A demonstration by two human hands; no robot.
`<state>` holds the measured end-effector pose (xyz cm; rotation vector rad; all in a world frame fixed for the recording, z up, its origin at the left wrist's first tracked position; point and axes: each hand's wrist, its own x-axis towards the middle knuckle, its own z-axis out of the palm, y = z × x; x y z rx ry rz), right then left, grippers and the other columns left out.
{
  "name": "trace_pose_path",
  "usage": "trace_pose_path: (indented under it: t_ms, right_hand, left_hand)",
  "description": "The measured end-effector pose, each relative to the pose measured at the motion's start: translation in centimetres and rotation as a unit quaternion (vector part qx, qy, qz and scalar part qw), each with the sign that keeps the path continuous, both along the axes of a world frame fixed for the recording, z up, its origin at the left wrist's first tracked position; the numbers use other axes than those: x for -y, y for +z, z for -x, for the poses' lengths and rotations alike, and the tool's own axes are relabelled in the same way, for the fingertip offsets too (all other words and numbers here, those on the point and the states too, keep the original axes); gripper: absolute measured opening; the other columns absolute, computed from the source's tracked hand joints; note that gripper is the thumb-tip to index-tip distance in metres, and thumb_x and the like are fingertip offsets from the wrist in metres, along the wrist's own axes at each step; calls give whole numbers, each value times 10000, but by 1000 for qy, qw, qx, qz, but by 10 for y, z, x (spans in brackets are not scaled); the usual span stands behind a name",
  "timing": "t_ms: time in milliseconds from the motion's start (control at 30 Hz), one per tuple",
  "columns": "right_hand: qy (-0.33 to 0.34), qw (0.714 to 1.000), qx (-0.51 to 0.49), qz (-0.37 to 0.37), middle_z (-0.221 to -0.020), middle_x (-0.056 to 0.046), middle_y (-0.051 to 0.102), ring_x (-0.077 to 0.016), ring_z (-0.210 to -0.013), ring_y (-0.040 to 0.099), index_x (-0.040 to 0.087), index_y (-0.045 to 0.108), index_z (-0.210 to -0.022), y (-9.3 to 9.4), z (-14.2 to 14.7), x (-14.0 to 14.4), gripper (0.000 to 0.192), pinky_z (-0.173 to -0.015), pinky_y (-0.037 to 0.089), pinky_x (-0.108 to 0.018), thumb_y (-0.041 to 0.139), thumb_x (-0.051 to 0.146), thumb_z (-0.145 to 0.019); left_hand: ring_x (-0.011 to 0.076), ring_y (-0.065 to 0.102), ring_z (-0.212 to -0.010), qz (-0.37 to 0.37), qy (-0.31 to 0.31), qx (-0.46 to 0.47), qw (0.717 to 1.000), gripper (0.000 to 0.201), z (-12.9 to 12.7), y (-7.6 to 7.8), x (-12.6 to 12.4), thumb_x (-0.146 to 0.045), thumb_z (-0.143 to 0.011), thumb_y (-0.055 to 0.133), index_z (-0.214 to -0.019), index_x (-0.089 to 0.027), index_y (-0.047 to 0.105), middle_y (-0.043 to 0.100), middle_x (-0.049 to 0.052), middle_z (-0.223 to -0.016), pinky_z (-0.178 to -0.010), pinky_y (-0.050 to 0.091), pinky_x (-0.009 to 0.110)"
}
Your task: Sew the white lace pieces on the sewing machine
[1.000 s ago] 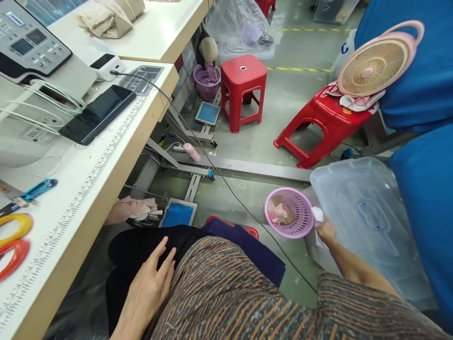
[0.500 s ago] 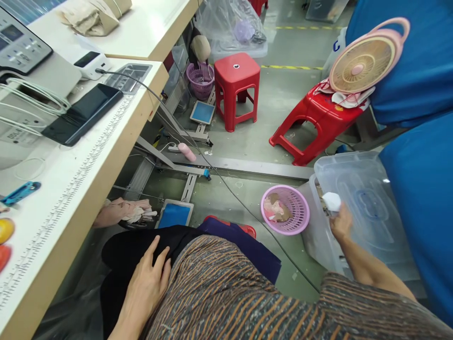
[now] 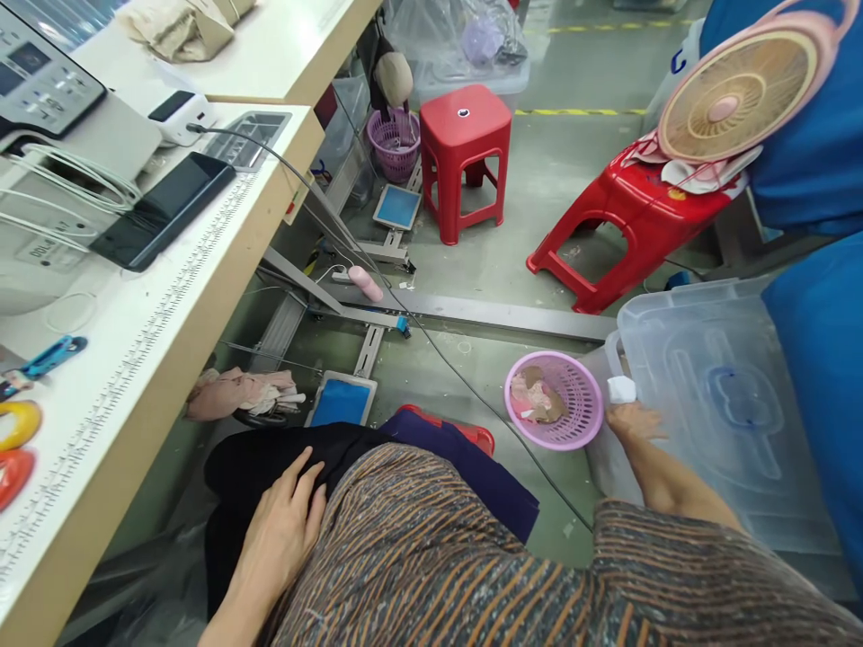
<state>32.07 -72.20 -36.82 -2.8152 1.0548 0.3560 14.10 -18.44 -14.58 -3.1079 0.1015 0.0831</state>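
Right hand (image 3: 634,420) pinches a white scrap (image 3: 621,390) at the clear bin (image 3: 715,395); lift clear of its rim. Left hand (image 3: 283,530) lies flat, released, on the lap.

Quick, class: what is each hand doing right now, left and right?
Left hand: open, flat on the lap, holding nothing.
Right hand: at the edge of the clear plastic bin, fingers closed on a small white piece.

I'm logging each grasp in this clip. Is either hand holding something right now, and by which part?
The right hand pinches a small white piece by its lower edge, at the clear bin's rim. The left hand lies flat on the lap, holding nothing.
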Motion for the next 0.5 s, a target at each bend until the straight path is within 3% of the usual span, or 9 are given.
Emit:
trace_pose_path:
  t_ms: [100,400,500]
  right_hand:
    - [-54,997,27,52,-1385,-143,433,-314,-1233,449,170,503,-1302,1,2,-7,428,-1000,413,-552,569,387,-940]
    - [34,999,7,26,-1391,-112,445,-276,-1217,455,202,604,-1174,19,9,5,304,-1014,401,-511,553,393,-943]
    - [-14,998,14,58,-1409,-133,417,-298,-1244,432,188,557,-1246,19,12,-1,370,-1029,384,-533,560,395,-940]
  left_hand:
    - [267,671,-943,-7,0,-2,1000,356,0,2,1,-341,-946,333,-1076,-154,606,602,175,-1253,-764,548,384]
    - [272,670,-940,-9,-2,-2,1000,362,0,1,2,-334,-949,325,-1075,-144,607,604,182,-1249,-761,547,394]
    - [268,670,-940,-7,-3,-1,1000,355,-2,1,2,-330,-948,327,-1069,-148,608,611,178,-1239,-761,546,389]
